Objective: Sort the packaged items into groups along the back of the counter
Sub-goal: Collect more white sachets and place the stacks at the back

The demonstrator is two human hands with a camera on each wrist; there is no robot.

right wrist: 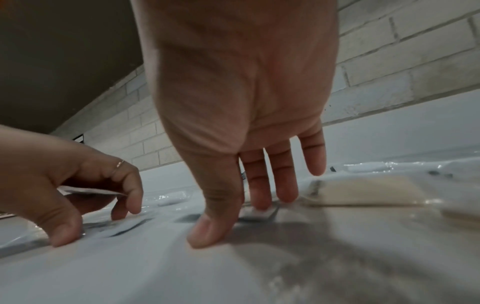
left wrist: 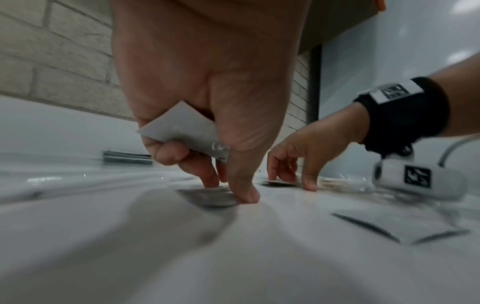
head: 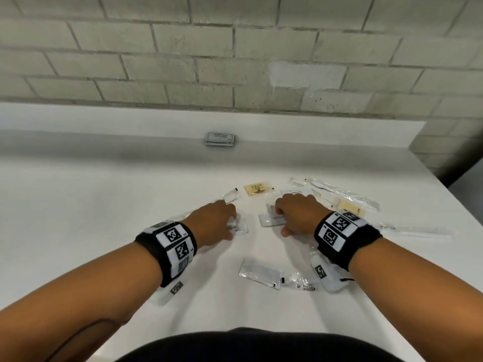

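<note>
Two bare hands work low over a white bench strewn with small packaged items, a pale brick wall rising behind; the left hand keeps a flat white sachet tucked against its palm under curled fingers, while its thumb and fingertips come down on a clear sachet lying flat on the bench; the right hand hangs with fingers nearly straight and spread, the fingertips pressing on a white packet and the thumb touching the bare surface beside it, nothing gripped; at the back of the bench, against the raised ledge, a small stack of grey printed sachets sits alone, well apart from the rest; beyond the hands lie a yellow sachet, a small clear sachet and a white printed packet; to the right lie long clear wrappers and a second yellow sachet, their contents too blurred to tell; nearer the person, a silvery sachet lies flat between the forearms, just beside a crumpled clear wrapper; both wrists wear black bands with square printed markers.
</note>
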